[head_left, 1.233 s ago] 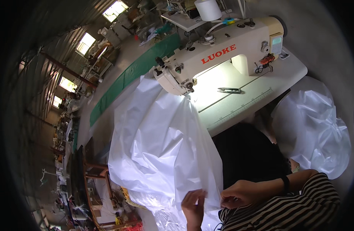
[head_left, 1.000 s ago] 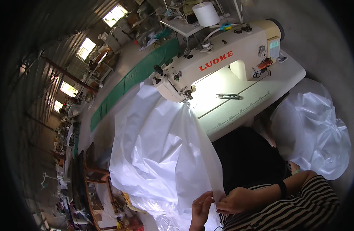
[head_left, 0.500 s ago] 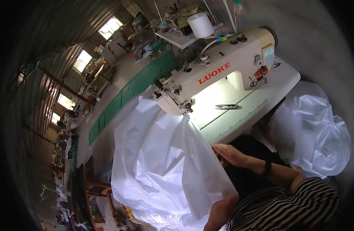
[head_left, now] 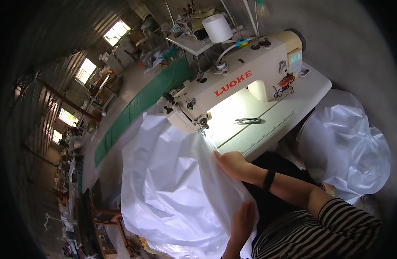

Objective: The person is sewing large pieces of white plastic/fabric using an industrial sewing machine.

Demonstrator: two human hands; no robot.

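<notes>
A shiny white sheet (head_left: 172,185) drapes down in folds, its upper edge running under the head of a sewing machine (head_left: 228,86). My right hand (head_left: 231,165), with a dark band at the wrist, is closed on the sheet's right edge, just below the needle area. Lower down, my left hand (head_left: 243,218) is closed at the same edge, its fingers curled against the material. The needle point itself is too small to make out. Metal thread snips (head_left: 249,121) lie on the lit machine bed, apart from both hands.
A white thread cone (head_left: 217,28) stands behind the machine. To the right hangs a crumpled bundle of white sheeting (head_left: 349,146). Green cloth (head_left: 142,108) covers part of the long table at left, and a wooden chair (head_left: 105,216) stands at lower left.
My right hand has moved up and left along the sheet's edge, closer to the needle. My left hand has risen and now shows its curled fingers. The view has shifted slightly.
</notes>
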